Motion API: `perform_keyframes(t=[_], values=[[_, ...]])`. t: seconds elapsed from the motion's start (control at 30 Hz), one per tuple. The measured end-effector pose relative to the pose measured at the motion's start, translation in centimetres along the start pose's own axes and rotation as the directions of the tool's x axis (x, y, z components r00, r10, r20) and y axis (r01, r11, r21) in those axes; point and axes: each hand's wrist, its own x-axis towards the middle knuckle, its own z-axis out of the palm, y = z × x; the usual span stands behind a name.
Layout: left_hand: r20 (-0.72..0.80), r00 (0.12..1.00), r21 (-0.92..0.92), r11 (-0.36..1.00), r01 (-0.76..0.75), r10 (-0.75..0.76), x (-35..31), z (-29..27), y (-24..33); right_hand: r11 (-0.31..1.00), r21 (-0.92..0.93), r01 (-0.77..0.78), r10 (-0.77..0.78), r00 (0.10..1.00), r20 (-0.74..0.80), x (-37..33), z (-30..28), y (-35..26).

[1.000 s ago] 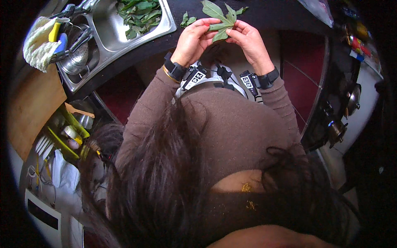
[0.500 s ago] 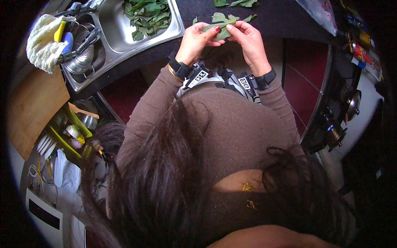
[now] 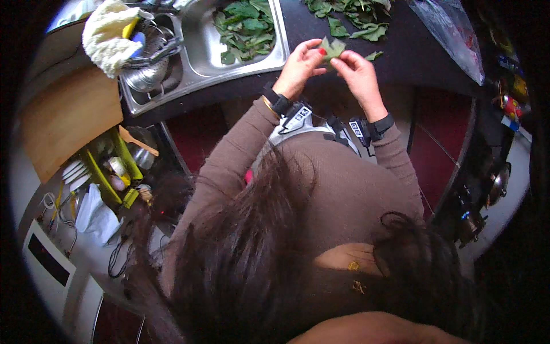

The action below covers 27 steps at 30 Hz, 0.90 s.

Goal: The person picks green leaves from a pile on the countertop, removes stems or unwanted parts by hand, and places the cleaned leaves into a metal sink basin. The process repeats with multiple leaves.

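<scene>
Between my two hands, over the front edge of the dark counter, is a green leaf (image 3: 332,49). My left hand (image 3: 297,70) pinches it from the left with thumb and forefinger, a red nail showing on the thumb. From the right, my right hand (image 3: 356,71) holds it with thumb and fingers closed. Another leaf tip (image 3: 373,56) shows just past the right fingers; I cannot tell whether it is held or lying on the counter. Loose green leaves (image 3: 358,17) lie beyond my hands, and more leaves (image 3: 246,31) fill part of the sink basin to the left.
The steel sink (image 3: 281,34) has a colander (image 3: 146,77) and a pale cloth (image 3: 106,43) at its left. A clear plastic bag (image 3: 452,40) lies at the far right. Low on the left are a wooden board (image 3: 74,123) and a yellow-green rack (image 3: 103,178).
The view has shifted, so the sink and counter sit farther right and lower. The leafy piece, spread sideways between my fingers before, now looks smaller and stands more upright.
</scene>
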Motion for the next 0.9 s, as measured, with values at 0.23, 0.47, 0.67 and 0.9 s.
perform_keyframes(t=[0.23, 0.47, 0.67, 0.9], values=[[-0.416, 0.827, 0.44, 0.88, -0.179, 0.377, 2.7, -4.5, 3.3, 0.972, -0.094, 0.213, -0.212, 0.977, 0.026, -1.3, -1.8, -0.5], [-0.352, 0.936, 0.359, 0.927, 0.108, 0.028, 7.7, -6.4, 2.4, 0.992, -0.018, 0.121, -0.116, 0.881, -0.458, -11.2, -13.1, -2.7], [-0.143, 0.99, 0.56, 0.825, 0.072, 0.011, 11.4, 0.1, -1.9, 0.986, 0.1, 0.137, -0.006, 0.621, -0.783, -22.4, -19.4, 1.8], [0.518, 0.851, 0.354, 0.927, -0.121, -0.087, 5.2, 22.0, -12.1, 0.986, 0.165, 0.008, 0.154, 0.306, -0.939, -38.6, -26.5, 9.7]])
